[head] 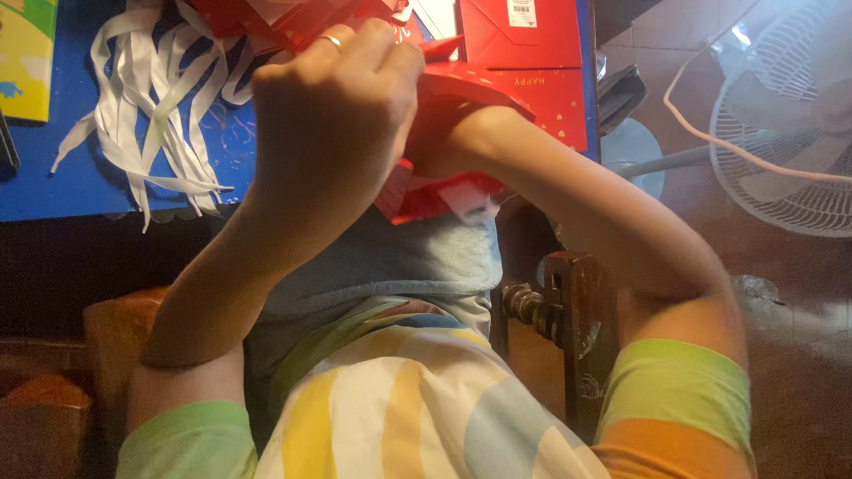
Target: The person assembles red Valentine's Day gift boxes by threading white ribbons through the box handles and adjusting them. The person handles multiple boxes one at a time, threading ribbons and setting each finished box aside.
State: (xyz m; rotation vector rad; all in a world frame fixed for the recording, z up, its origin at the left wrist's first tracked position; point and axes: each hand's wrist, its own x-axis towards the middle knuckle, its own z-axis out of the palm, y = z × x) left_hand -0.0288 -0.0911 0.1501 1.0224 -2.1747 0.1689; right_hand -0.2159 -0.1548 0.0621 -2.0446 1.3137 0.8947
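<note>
Left grip: as the left hand [333, 115] curls closed, its fingers pinch the red paper bag's [444, 133] edge.
Right grip: the right hand [435, 146] is hidden inside the bag; cannot tell.
Bag: held above the lap, near the tabletop [53, 186].
Risk: a hard pull might tear the thin paper.
Surroundings: blue tabletop with white ribbons [160, 98]; fan [785, 133] on a reddish floor.
</note>
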